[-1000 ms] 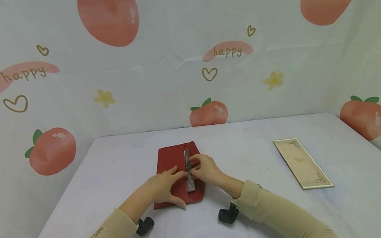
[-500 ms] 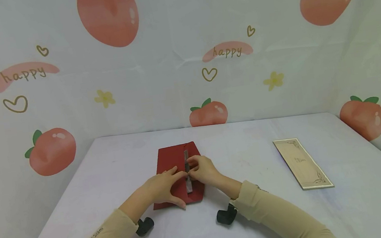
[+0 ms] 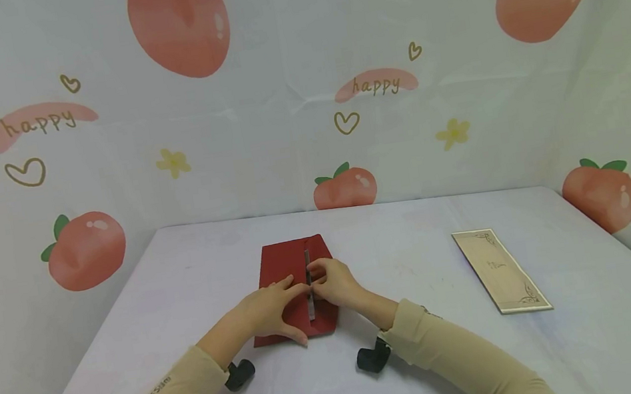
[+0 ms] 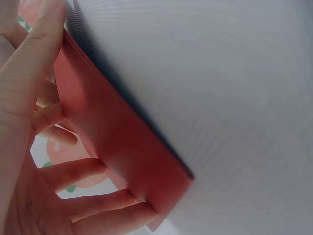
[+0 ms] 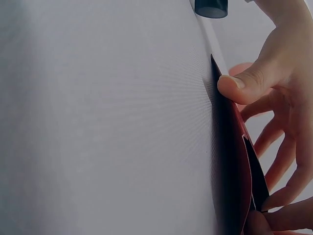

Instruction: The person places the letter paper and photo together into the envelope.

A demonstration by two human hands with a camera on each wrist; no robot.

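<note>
In the head view, a red envelope [image 3: 287,275] is seen lying flat on the white table [image 3: 423,357], and every other place is told from it. The left hand [image 3: 271,311] is laid on its near left part with fingers spread and fairly straight, pressing the paper down, so that grip is open. The right hand [image 3: 334,283] is set at the envelope's right side, its fingertips pinched on a narrow grey strip [image 3: 309,292] that runs lengthwise along the flap edge; that grip is closed on the strip. A pale card [image 3: 501,270] with ornamented corners is found well apart to the right of the envelope, flat on the table. Two small black camera housings (one under each wrist) are seen just nearer than the envelope's near edge. In the left wrist view, the red envelope [image 4: 112,142] is shown close up, with the left hand [image 4: 34,147] resting against it, thumb along one edge and fingers stretched over its face. In the right wrist view, the envelope [image 5: 234,161] is seen edge-on upon the table, the thumb of the right hand [image 5: 279,98] pressed at its edge and the fingertips gathered at the flap; the strip itself cannot be made out there.
</note>
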